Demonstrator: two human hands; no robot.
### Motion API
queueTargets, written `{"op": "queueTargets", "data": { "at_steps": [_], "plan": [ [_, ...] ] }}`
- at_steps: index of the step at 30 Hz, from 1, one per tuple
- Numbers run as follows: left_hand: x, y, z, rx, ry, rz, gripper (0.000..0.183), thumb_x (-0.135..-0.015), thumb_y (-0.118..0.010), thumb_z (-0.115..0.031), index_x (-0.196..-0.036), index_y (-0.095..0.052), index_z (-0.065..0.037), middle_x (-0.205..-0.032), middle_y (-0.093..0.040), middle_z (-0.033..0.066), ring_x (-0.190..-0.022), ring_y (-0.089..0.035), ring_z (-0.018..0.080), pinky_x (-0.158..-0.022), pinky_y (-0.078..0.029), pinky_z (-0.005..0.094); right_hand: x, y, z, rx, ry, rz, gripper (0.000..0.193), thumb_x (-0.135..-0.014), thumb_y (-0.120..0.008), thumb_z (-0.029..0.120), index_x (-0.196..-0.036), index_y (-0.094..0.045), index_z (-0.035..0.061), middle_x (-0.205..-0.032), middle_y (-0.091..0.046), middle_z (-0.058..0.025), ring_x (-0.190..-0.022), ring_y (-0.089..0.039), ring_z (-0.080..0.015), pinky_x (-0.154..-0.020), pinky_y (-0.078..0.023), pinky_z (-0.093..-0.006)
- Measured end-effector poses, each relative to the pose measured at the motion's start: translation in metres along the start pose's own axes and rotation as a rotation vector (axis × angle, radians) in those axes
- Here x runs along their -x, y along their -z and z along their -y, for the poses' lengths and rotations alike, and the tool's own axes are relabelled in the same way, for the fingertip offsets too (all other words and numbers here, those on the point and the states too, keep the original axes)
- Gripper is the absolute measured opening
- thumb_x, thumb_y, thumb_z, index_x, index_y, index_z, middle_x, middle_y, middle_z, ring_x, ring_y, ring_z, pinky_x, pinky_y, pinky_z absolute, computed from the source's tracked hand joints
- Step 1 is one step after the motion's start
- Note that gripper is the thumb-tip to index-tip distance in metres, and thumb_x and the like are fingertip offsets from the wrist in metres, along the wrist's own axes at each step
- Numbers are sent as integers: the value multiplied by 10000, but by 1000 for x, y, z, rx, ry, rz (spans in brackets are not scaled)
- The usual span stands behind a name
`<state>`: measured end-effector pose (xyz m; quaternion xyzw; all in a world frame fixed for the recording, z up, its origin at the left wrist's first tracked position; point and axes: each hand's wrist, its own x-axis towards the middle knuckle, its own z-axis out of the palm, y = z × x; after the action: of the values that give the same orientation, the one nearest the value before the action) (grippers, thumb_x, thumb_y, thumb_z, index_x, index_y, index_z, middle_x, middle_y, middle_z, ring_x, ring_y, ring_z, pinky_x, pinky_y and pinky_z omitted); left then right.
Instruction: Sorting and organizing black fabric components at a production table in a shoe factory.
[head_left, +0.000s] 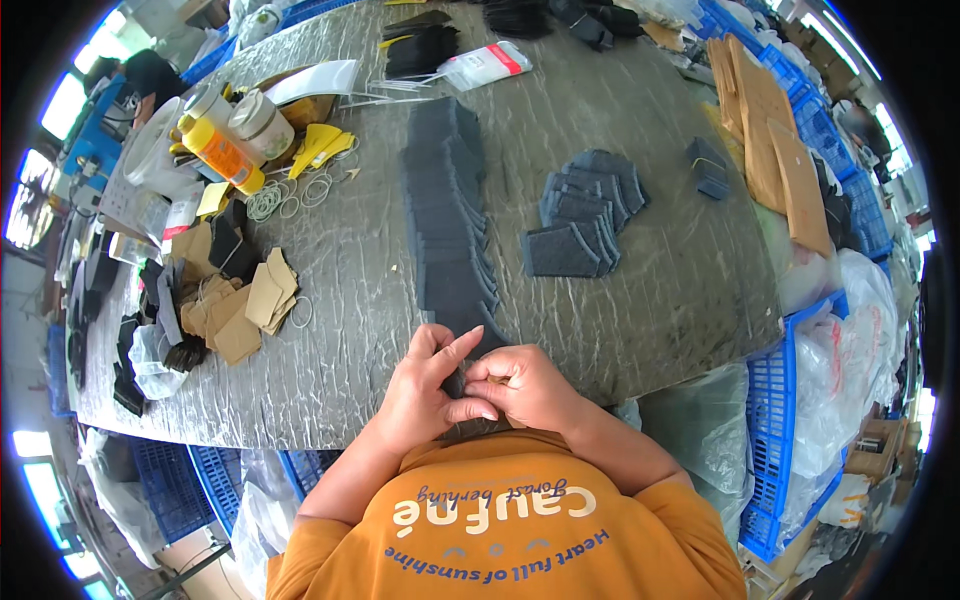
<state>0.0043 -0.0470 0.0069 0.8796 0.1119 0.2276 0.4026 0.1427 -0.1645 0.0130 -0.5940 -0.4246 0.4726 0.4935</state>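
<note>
At the table's near edge my two hands meet in front of my body. My left hand [425, 387] is closed round a small dark fabric piece [454, 384], mostly hidden by the fingers. My right hand [530, 383] pinches at the same piece from the right, fingertips pressed together. Just beyond them, a long row of overlapping dark grey fabric pieces [445, 210] runs away across the table. To its right lies a fanned group of similar pieces [575, 240]. Farther right sits a small bundle of dark pieces [709, 172] with a band round it.
On the left of the table [350, 250] stand a yellow bottle [218, 152] and jars [262, 125], near rubber bands [265, 202] and brown card pieces [240, 310]. Brown paper [765, 130] lies at the right edge. A blue crate [775, 420] with plastic bags stands beside the table.
</note>
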Motion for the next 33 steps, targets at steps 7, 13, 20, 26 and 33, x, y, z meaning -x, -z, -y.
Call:
{"op": "queueTargets", "data": {
  "at_steps": [7,13,20,26,33],
  "plan": [
    [2,-1,4,124,15,72,859,-549,-811,-469,-1234,-557,-16,-977,-496,127,-862,-507,258,-736,-454,330,2,1,-4,1,56,3,11,-799,-650,0,-797,-659,-5,-743,-661,-61,-687,-608,-105,-604,-478,-255],
    [6,-8,3,834,188,-4,626,-718,-767,-363,-1194,-584,-1,-1042,-526,99,-941,-499,214,-878,-374,322,3,-7,-19,-602,-109,100,67,-826,-553,10,-867,-604,23,-724,-576,14,-644,-526,-61,-581,-418,-212],
    [-21,21,-9,87,-125,72,232,-647,-721,12,-854,-676,-83,-845,-590,40,-767,-551,215,-680,-450,292,3,-4,-34,-609,-73,108,184,-874,-385,73,-947,-553,47,-773,-492,26,-674,-457,-46,-593,-377,-204],
    [-19,18,-5,31,-191,59,211,-598,-711,37,-743,-605,-73,-805,-598,37,-741,-546,248,-628,-446,330,-1,-5,-37,-1000,10,-87,201,-833,-335,44,-900,-521,6,-1112,-592,-195,-1036,-570,-189,-890,-449,-281],
    [-22,38,28,142,573,-12,39,-787,-606,-25,-787,-568,-33,-674,-529,-2,-635,-473,73,-565,-387,244,8,47,-54,-867,103,-463,71,-899,-477,119,-861,-425,89,-684,-447,-3,-559,-418,-88,-504,-377,-232]
  ]
}}
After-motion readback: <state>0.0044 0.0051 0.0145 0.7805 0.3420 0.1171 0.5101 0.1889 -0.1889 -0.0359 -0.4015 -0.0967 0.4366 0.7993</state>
